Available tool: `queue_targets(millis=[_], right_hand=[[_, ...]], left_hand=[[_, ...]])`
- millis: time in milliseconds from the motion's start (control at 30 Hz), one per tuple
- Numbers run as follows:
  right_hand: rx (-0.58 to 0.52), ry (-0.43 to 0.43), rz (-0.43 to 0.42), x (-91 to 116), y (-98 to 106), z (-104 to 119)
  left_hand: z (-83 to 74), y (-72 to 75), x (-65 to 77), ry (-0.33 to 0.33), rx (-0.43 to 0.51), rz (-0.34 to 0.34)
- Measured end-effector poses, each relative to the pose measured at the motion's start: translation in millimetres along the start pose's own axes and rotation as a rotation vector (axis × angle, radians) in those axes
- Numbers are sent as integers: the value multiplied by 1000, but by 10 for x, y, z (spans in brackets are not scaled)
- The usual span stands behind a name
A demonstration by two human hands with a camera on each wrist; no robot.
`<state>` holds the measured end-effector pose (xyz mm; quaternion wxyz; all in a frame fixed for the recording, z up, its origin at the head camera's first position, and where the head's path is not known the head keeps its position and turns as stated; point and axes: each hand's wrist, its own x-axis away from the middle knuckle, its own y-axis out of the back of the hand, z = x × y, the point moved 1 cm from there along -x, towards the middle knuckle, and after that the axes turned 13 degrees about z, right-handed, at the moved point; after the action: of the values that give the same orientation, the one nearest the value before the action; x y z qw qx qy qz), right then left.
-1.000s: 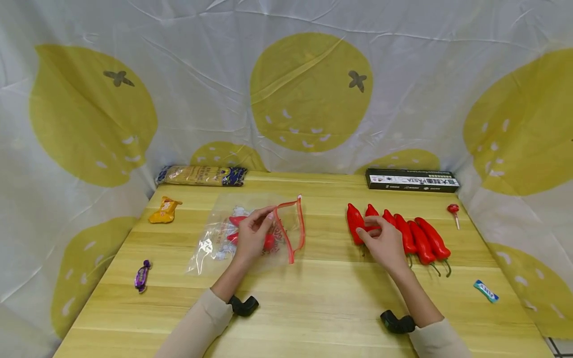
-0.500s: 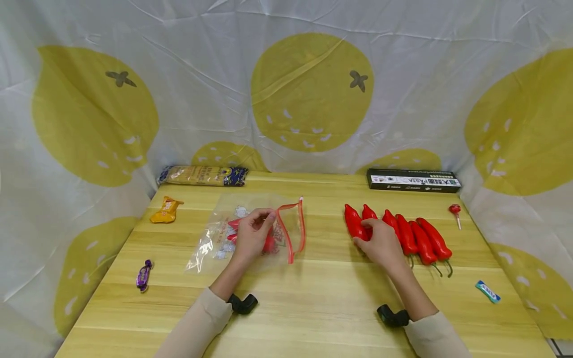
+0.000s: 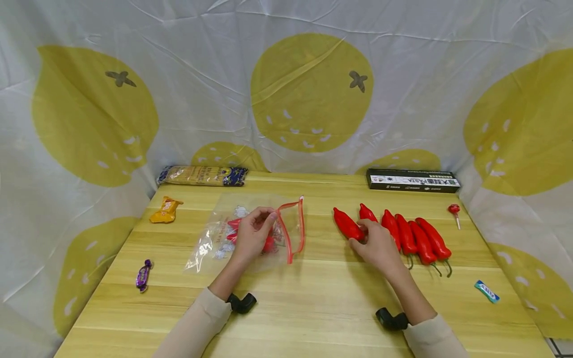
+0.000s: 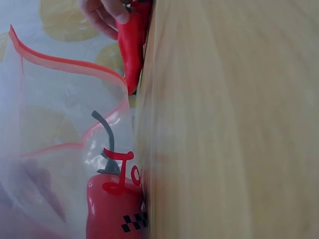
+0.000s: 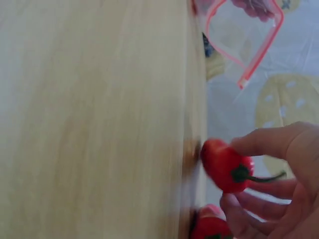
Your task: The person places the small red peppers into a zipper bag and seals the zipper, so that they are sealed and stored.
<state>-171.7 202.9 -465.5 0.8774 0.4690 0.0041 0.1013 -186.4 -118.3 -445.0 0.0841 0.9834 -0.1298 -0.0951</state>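
Observation:
My left hand (image 3: 253,232) pinches the upper side of a clear zip bag (image 3: 206,248) near its red-edged mouth, which gapes toward the right. Inside the bag lie red peppers (image 3: 269,244), partly hidden behind the hand; one with a dark stem (image 4: 114,209) shows in the left wrist view. My right hand (image 3: 380,247) grips a red pepper (image 3: 346,223) by its stem end, thumb on one side and fingers on the other; its tip points away to the left. Right of that hand several more red peppers (image 3: 423,241) lie side by side in a row.
A pasta packet (image 3: 201,176) lies at the back left and a black box (image 3: 413,180) at the back right. An orange-wrapped sweet (image 3: 165,210) and a purple-wrapped sweet (image 3: 143,276) are on the left; a lollipop (image 3: 454,209) and a blue-green wrapped sweet (image 3: 486,291) on the right.
My right hand has closed on the leftmost pepper and shifted it left, away from the row, turning its tip leftward. My left hand has stayed at the bag.

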Motion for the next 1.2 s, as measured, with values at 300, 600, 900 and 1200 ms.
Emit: queue_targets(millis=[300,600,900,1200], right_hand=[[-352,102,50,57,35,123],[-433,167,69,-103,-124,478],[-478,153,70,-418,-464,767],[-529,150,6,-640,-737,926]], left_hand=[[-83,-22,18,17,-64,-40],[-93,-40,13,3,-69,-42],[-69,-52,11,-10,-45,-29],[-45,-68,3,10,-35,-26]])
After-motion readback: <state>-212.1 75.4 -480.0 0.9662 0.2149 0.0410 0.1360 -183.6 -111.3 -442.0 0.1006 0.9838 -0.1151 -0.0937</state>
